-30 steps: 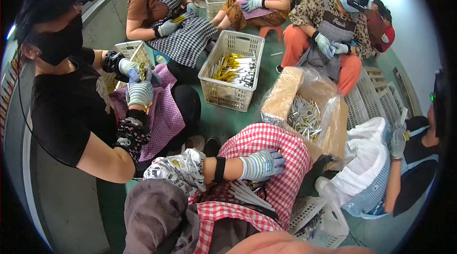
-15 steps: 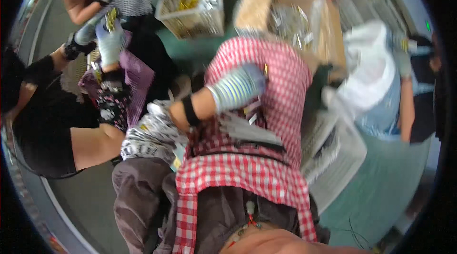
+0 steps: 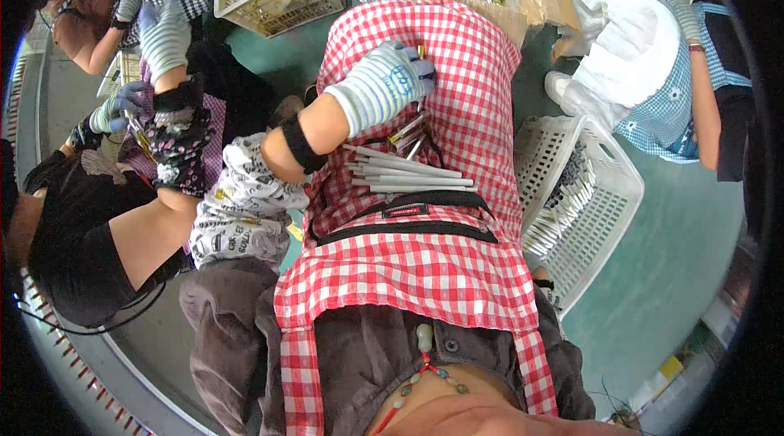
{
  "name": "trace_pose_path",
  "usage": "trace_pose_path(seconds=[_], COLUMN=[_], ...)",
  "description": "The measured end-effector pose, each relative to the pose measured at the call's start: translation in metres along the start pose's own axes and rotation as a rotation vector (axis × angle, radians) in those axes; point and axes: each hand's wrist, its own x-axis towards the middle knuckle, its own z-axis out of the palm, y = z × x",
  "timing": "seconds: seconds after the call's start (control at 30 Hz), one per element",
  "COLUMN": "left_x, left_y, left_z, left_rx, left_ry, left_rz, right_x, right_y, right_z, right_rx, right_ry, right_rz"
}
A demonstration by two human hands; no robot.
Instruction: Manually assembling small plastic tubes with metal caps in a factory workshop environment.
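My left hand [image 3: 382,86], in a striped glove with blue fingertips, is closed around a thin gold-tipped tube [image 3: 421,52] above my red-checked apron [image 3: 469,113]. The tube's tip shows past the fingers; most of its body is hidden by the glove. Just below the hand, shiny silver-and-gold tubes [image 3: 408,132] lie in the apron's lap. Nearer to me, several slim white tubes [image 3: 412,176] rest side by side against the dark pouch zip. My right hand does not show; its sleeve [image 3: 563,367] runs down at my right side, by a white crate.
The white crate [image 3: 625,183] on my right holds many white tubes. Ahead stand a cream crate [image 3: 306,15] of gold and silver tubes and a plastic-lined carton [image 3: 547,3] of similar tubes. Gloved co-workers sit at left [image 3: 163,36] and right [image 3: 682,15], beside a conveyor [image 3: 147,371] on the left.
The view has shifted, so the crates and carton sit higher in it. My left hand stays over the apron with the tube. At left, a co-worker's gloved hand has moved.
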Motion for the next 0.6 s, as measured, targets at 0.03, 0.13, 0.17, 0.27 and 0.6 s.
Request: trace_pose_path(seconds=[0.03,0.13,0.17,0.27,0.6], left_x=[0.009,0.005,0.005,0.002,-0.010], left_y=[-0.001,0.000,-0.003,-0.008,0.035], left_z=[-0.001,-0.017,-0.012,-0.027,-0.036], left_rx=[0.026,0.012,0.002,-0.010,-0.002], left_ry=[-0.074,-0.089,-0.066,-0.007,0.169], left_rz=[0.001,-0.061,-0.080,-0.130,-0.121], right_x=[0.011,-0.038,-0.036,-0.100,-0.109], right_y=[-0.001,-0.012,-0.117,-0.213,-0.409], right_z=[-0.004,-0.041,-0.160,-0.268,-0.316], right_rx=[-0.010,-0.045,-0.103,0.203,-0.429], right_ry=[-0.020,-0.009,0.175,0.668,0.428], right_rz=[0.003,-0.006,0.153,-0.287,-0.950])
